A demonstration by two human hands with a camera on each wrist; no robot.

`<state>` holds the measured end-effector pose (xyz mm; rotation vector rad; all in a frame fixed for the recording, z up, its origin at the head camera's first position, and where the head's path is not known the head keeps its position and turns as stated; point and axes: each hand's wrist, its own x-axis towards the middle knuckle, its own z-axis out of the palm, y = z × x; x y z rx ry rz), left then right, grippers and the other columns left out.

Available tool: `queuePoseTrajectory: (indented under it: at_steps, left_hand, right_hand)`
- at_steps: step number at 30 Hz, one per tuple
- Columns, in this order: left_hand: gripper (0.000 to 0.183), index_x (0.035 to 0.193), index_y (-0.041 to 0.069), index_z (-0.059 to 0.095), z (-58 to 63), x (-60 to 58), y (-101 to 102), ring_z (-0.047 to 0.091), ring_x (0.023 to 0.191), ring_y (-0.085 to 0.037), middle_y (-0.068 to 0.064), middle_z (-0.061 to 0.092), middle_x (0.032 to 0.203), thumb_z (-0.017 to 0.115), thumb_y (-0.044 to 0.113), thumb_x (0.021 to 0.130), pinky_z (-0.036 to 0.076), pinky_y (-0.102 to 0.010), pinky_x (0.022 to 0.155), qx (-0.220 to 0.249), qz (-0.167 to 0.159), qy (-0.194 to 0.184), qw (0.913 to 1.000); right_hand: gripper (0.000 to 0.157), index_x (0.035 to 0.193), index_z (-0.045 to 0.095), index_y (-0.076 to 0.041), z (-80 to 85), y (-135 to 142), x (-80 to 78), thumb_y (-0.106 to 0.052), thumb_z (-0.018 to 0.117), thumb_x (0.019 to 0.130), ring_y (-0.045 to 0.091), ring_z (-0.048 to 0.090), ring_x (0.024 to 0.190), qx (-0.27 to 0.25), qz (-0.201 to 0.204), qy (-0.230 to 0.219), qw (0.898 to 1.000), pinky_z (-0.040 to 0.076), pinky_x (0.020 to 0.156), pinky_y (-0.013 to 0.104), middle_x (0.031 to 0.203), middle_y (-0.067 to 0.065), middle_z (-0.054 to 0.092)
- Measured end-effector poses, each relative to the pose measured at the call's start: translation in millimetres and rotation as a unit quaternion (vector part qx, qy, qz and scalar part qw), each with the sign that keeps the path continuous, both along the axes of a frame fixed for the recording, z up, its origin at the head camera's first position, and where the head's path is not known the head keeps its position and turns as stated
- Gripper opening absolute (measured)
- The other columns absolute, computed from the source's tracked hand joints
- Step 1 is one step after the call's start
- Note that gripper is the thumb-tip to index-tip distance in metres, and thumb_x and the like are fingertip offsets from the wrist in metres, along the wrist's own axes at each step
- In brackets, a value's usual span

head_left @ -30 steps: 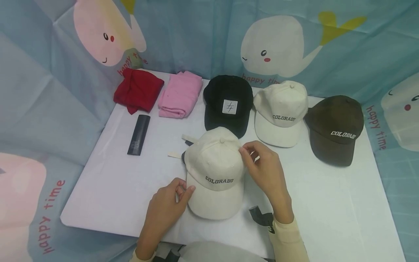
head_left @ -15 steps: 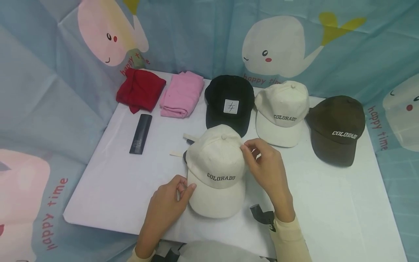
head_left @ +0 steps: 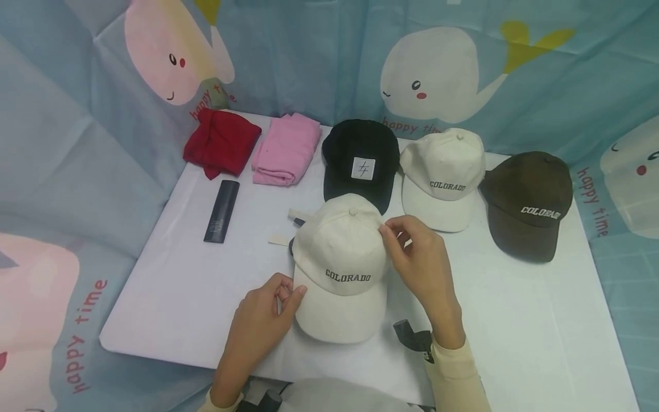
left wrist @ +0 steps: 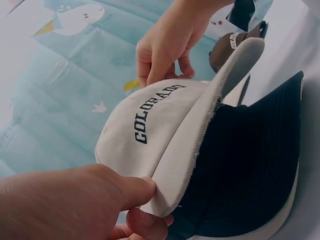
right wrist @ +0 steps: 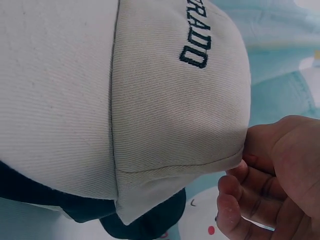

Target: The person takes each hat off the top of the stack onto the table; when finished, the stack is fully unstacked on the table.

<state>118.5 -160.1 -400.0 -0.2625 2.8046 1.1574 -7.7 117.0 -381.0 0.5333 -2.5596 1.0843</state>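
Note:
A cream baseball cap (head_left: 340,317) with COLORADO on its front sits at the middle of the table, brim toward me. My left hand (head_left: 265,312) pinches the brim's left edge between thumb and fingers, as the left wrist view shows up close. On the opposite side, my right hand (head_left: 419,257) pinches the lower edge of the crown. Beneath the cream cap lies a navy cap (left wrist: 240,165), with another pale brim edge (left wrist: 280,222) under that. Cream and dark strap ends (head_left: 278,240) stick out at the left of the stack.
Behind the stack stand a black cap (head_left: 360,143), a second cream cap (head_left: 445,166) and a brown cap (head_left: 530,189). A folded red cloth (head_left: 221,142), a folded pink cloth (head_left: 285,149) and a flat black tube (head_left: 221,212) lie left. A whale-print curtain (head_left: 309,57) surrounds the white table (head_left: 540,320).
The cream cap has shifted slightly away from me, its crown rising a little in the view, with both hands keeping their hold. The other caps and cloths stay put; the head view shifted slightly.

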Motion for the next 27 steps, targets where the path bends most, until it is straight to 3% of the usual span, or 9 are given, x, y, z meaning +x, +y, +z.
queuePoseTrajectory:
  at_steps: [15, 27]
  left_hand:
    - [0.03, 0.102, 0.022, 0.068, 6.0, -1.7, 1.7, 0.045, 0.054, -0.01, 0.01, 0.053, 0.066, 0.067, 0.052, 0.102, 0.035, -0.028, 0.051, 0.003, 0.024, 0.005, 0.9997]
    - [0.028, 0.1, 0.02, 0.068, 8.4, -3.8, 4.5, 0.043, 0.052, -0.009, 0.01, 0.05, 0.063, 0.069, 0.049, 0.102, 0.035, -0.028, 0.049, 0.002, 0.026, 0.033, 0.9991]
  right_hand:
    - [0.01, 0.103, 0.073, -0.008, 6.9, -2.7, -0.7, -0.018, 0.075, 0.101, 0.009, 0.064, 0.074, -0.008, 0.006, 0.015, 1.0, 0.055, 0.06, 0.035, 0.087, 0.001, 0.07]
    - [0.009, 0.104, 0.073, -0.008, 13.7, -4.5, -1.0, -0.017, 0.074, 0.101, 0.009, 0.064, 0.074, -0.012, 0.006, 0.032, 0.999, 0.053, 0.061, 0.029, 0.09, 0.001, 0.071]
